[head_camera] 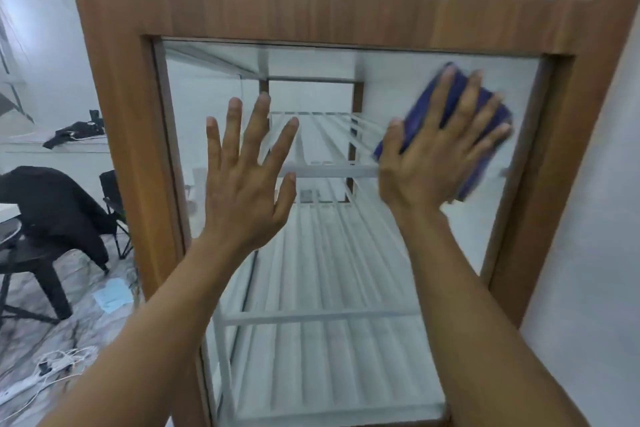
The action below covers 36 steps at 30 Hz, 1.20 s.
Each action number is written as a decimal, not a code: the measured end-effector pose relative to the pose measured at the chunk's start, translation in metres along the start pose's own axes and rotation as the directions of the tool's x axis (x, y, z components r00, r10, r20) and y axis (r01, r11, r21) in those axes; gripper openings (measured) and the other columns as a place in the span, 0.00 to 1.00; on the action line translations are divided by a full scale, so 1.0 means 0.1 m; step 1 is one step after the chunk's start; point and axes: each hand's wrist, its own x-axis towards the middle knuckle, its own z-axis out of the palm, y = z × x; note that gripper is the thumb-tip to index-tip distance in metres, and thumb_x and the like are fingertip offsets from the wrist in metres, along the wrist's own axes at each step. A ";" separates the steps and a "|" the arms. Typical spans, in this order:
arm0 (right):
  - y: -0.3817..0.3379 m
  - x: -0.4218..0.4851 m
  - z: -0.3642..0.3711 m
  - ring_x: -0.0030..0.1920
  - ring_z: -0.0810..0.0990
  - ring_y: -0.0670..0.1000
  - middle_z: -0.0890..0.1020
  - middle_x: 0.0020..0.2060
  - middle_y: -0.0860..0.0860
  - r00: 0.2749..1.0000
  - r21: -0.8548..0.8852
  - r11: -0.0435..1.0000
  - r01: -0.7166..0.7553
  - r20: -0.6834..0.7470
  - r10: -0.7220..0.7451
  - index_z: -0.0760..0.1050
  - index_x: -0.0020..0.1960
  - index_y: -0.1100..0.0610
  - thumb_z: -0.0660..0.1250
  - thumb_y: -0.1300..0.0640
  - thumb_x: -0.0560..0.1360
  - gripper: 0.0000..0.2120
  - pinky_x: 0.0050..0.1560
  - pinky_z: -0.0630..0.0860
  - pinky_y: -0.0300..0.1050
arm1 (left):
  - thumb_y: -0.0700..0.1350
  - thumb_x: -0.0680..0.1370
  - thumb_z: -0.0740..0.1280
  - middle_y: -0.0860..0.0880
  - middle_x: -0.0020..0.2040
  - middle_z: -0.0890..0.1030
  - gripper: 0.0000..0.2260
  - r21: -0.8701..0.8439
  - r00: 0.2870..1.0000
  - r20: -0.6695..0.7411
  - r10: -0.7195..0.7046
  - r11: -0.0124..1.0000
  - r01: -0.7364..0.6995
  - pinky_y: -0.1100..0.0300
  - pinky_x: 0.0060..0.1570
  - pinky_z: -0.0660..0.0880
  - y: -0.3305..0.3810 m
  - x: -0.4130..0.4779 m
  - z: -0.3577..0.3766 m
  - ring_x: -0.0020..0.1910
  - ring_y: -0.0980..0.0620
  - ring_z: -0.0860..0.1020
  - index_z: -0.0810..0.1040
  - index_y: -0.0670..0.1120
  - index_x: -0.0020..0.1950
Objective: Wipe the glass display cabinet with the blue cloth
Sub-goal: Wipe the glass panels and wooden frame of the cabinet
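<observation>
The glass display cabinet has a brown wooden frame and a large glass pane with white slatted shelves behind it. My right hand lies flat with spread fingers on the folded blue cloth, pressing it against the upper right part of the glass. The cloth's edges are blurred. My left hand is flat against the glass left of centre, fingers straight and spread, holding nothing.
A white wall stands close on the right of the cabinet. On the left are a black chair with dark clothing, a paper on the floor and white cables with a power strip.
</observation>
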 end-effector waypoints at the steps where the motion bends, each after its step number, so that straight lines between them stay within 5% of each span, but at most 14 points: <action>1: -0.27 -0.05 0.00 0.80 0.51 0.66 0.56 0.80 0.57 0.975 0.058 0.974 0.220 0.032 -0.222 0.55 0.81 0.52 0.54 0.40 0.79 0.34 0.77 0.44 0.71 | 0.51 0.81 0.56 0.38 0.80 0.57 0.26 -0.011 0.999 -0.029 -0.032 0.999 0.032 0.34 0.76 0.46 0.04 0.04 0.04 0.79 0.34 0.51 0.61 0.48 0.79; 3: -0.47 -0.06 -0.03 0.80 0.52 0.63 0.58 0.80 0.55 0.770 0.156 0.766 0.623 0.053 -0.636 0.58 0.80 0.50 0.56 0.41 0.79 0.32 0.78 0.42 0.68 | 0.50 0.82 0.56 0.39 0.80 0.57 0.25 -0.035 0.993 -0.072 -0.093 0.995 0.091 0.34 0.76 0.48 0.11 0.06 0.09 0.79 0.35 0.52 0.62 0.48 0.79; 5: -0.15 0.13 -0.03 0.81 0.52 0.61 0.59 0.80 0.54 0.687 0.116 0.687 0.718 0.041 -0.725 0.59 0.80 0.47 0.55 0.41 0.80 0.30 0.78 0.43 0.69 | 0.51 0.82 0.55 0.39 0.80 0.57 0.24 -0.035 0.990 -0.091 -0.109 0.994 0.106 0.33 0.76 0.50 0.11 0.03 0.11 0.79 0.36 0.52 0.63 0.48 0.78; 9: 0.87 0.29 -0.03 0.81 0.49 0.64 0.54 0.81 0.56 0.972 -0.007 0.973 0.233 0.017 -0.232 0.55 0.81 0.48 0.52 0.41 0.81 0.30 0.76 0.44 0.72 | 0.53 0.82 0.52 0.38 0.80 0.57 0.25 -0.037 0.990 -0.102 -0.100 0.995 0.097 0.32 0.75 0.49 0.13 0.06 0.16 0.79 0.36 0.52 0.63 0.48 0.79; 11: 0.74 0.20 -0.03 0.81 0.49 0.63 0.53 0.81 0.58 0.999 0.011 0.999 -0.031 -0.021 0.031 0.54 0.81 0.50 0.49 0.41 0.81 0.31 0.76 0.46 0.72 | 0.53 0.82 0.52 0.38 0.80 0.57 0.25 -0.019 0.989 -0.109 -0.104 0.995 0.103 0.32 0.75 0.49 0.14 0.05 0.18 0.79 0.35 0.53 0.62 0.48 0.79; 12: 0.50 0.15 -0.01 0.80 0.50 0.64 0.54 0.81 0.58 0.999 0.053 0.998 -0.023 -0.037 0.025 0.55 0.81 0.51 0.49 0.41 0.81 0.31 0.76 0.46 0.72 | 0.53 0.82 0.52 0.37 0.80 0.57 0.25 -0.002 0.987 -0.117 -0.107 0.994 0.108 0.32 0.75 0.49 0.14 0.05 0.19 0.79 0.35 0.53 0.62 0.48 0.79; 14: -0.01 -0.01 0.00 0.80 0.53 0.64 0.56 0.80 0.57 0.954 0.153 0.942 0.298 -0.001 -0.301 0.58 0.80 0.51 0.54 0.43 0.80 0.30 0.78 0.43 0.69 | 0.52 0.82 0.54 0.37 0.79 0.58 0.25 0.006 0.986 -0.127 -0.107 0.994 0.108 0.31 0.75 0.50 0.12 0.05 0.20 0.79 0.35 0.53 0.63 0.47 0.78; 17: -0.08 -0.07 -0.03 0.80 0.56 0.61 0.61 0.79 0.55 0.718 0.192 0.706 0.682 0.012 -0.696 0.62 0.79 0.48 0.58 0.42 0.79 0.29 0.79 0.43 0.64 | 0.51 0.82 0.55 0.37 0.79 0.59 0.24 0.009 0.987 -0.132 -0.096 0.995 0.098 0.32 0.74 0.52 0.10 0.05 0.19 0.78 0.34 0.54 0.63 0.47 0.78; 21: 0.78 0.22 -0.01 0.80 0.54 0.63 0.58 0.80 0.58 0.965 0.011 0.965 0.264 0.000 -0.264 0.56 0.81 0.48 0.54 0.41 0.82 0.29 0.77 0.44 0.71 | 0.52 0.82 0.54 0.36 0.78 0.60 0.24 0.013 0.985 -0.137 -0.110 0.994 0.112 0.31 0.74 0.51 0.13 0.04 0.21 0.78 0.33 0.55 0.64 0.47 0.78; 24: 0.77 0.22 -0.02 0.80 0.53 0.65 0.57 0.80 0.60 0.999 -0.027 1.000 -0.011 -0.045 0.010 0.55 0.81 0.53 0.52 0.41 0.82 0.31 0.76 0.46 0.73 | 0.51 0.82 0.54 0.35 0.78 0.60 0.24 0.039 0.984 -0.144 -0.101 0.993 0.107 0.32 0.75 0.50 0.11 0.06 0.22 0.77 0.32 0.55 0.64 0.46 0.78; 27: 0.06 -0.23 0.02 0.79 0.56 0.65 0.61 0.79 0.60 0.961 0.141 0.951 0.274 -0.001 -0.277 0.60 0.80 0.52 0.57 0.43 0.80 0.30 0.79 0.45 0.66 | 0.49 0.82 0.56 0.34 0.77 0.61 0.24 0.024 0.986 -0.143 -0.090 0.995 0.095 0.33 0.75 0.50 0.10 0.06 0.21 0.77 0.31 0.56 0.64 0.45 0.78; 29: -0.21 -0.65 0.02 0.79 0.57 0.62 0.63 0.78 0.57 0.787 0.241 0.772 0.588 0.048 -0.615 0.63 0.79 0.49 0.59 0.44 0.80 0.28 0.80 0.45 0.62 | 0.48 0.82 0.58 0.33 0.77 0.61 0.23 -0.002 0.987 -0.134 -0.094 0.995 0.095 0.33 0.75 0.51 0.08 -0.02 0.20 0.77 0.31 0.57 0.65 0.44 0.77; 31: 0.02 -0.74 0.05 0.79 0.58 0.59 0.64 0.78 0.56 0.685 0.265 0.672 0.691 0.055 -0.726 0.64 0.78 0.48 0.59 0.44 0.80 0.27 0.80 0.45 0.60 | 0.48 0.82 0.58 0.31 0.76 0.61 0.23 -0.023 0.987 -0.113 -0.113 0.994 0.111 0.33 0.75 0.52 0.06 -0.21 0.17 0.76 0.31 0.57 0.65 0.44 0.77; 36: 1.20 -0.64 0.06 0.78 0.56 0.68 0.61 0.78 0.65 0.981 0.028 0.983 0.181 0.061 -0.183 0.58 0.80 0.53 0.55 0.46 0.82 0.28 0.77 0.52 0.69 | 0.50 0.81 0.59 0.30 0.76 0.59 0.25 -0.025 0.989 0.016 -0.144 0.989 0.144 0.31 0.74 0.49 0.07 -0.87 0.22 0.76 0.29 0.55 0.64 0.43 0.77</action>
